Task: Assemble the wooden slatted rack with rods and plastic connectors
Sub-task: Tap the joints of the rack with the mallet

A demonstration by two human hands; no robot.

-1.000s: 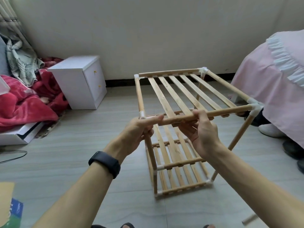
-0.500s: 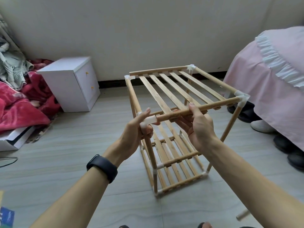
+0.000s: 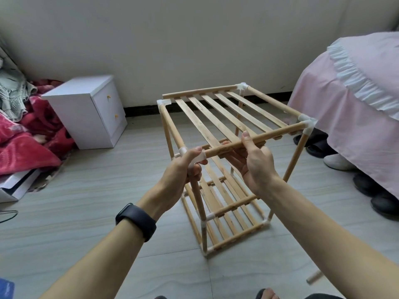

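Note:
The wooden slatted rack (image 3: 218,117) stands on the floor in front of me, with three slatted tiers joined by rods and white plastic connectors. My left hand (image 3: 183,169) grips the near left top corner connector (image 3: 199,156) and the post under it. My right hand (image 3: 253,160) holds the top tier's front rod (image 3: 278,131), thumb on top and fingers beneath. At the far left top corner, the back rod's end (image 3: 167,96) sits apart from its connector (image 3: 163,102).
A white two-drawer cabinet (image 3: 86,111) stands at the left by red bedding (image 3: 26,143). A pink-covered bed (image 3: 349,108) is at the right, with shoes (image 3: 339,161) under it. A loose rod (image 3: 314,277) lies on the floor at lower right.
The front rod's left end has gone into the near left corner connector. My left hand now wraps that connector, and my view has moved closer and to the left.

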